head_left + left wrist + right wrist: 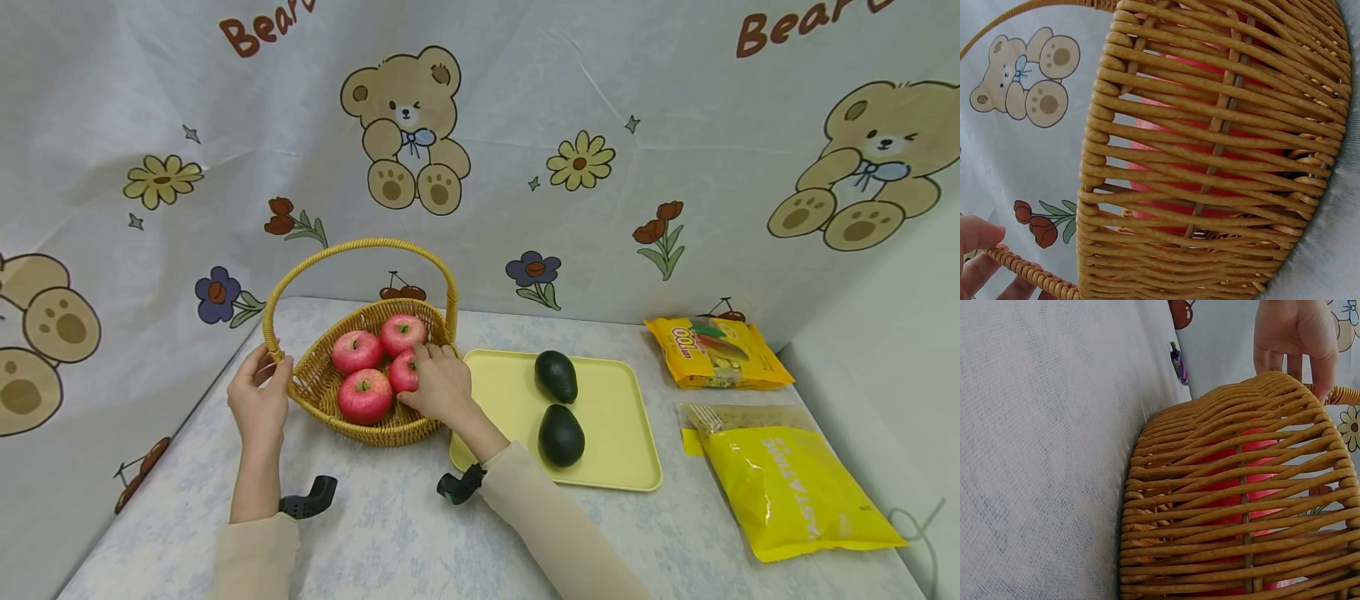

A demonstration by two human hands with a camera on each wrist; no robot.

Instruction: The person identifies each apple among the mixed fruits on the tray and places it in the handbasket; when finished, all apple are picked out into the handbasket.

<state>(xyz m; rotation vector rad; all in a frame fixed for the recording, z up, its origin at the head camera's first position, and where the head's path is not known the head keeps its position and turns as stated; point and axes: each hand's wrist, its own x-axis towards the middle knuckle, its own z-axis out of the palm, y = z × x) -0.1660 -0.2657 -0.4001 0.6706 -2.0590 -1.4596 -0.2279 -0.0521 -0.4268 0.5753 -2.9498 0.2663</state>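
Note:
A woven basket (408, 433) with a tall arched handle (360, 244) stands at the left of the table and holds several red apples (364, 397). My left hand (258, 400) grips the handle low at its left end, thumb on the near side. In the right wrist view, that left hand (1297, 331) shows beyond the basket wall. Reaching over the right rim, my right hand (444, 385) has its thumb and fingers around the right-hand apple (403, 372), partly covering it. The left wrist view shows red fruit through the weave (1210, 144).
Right of the basket lies a pale yellow tray (615, 450) bearing two dark avocados (557, 377). Two yellow packages, a smaller bag (716, 354) and a larger pouch (795, 492), lie at the far right. A bear-printed cloth (510, 83) hangs behind.

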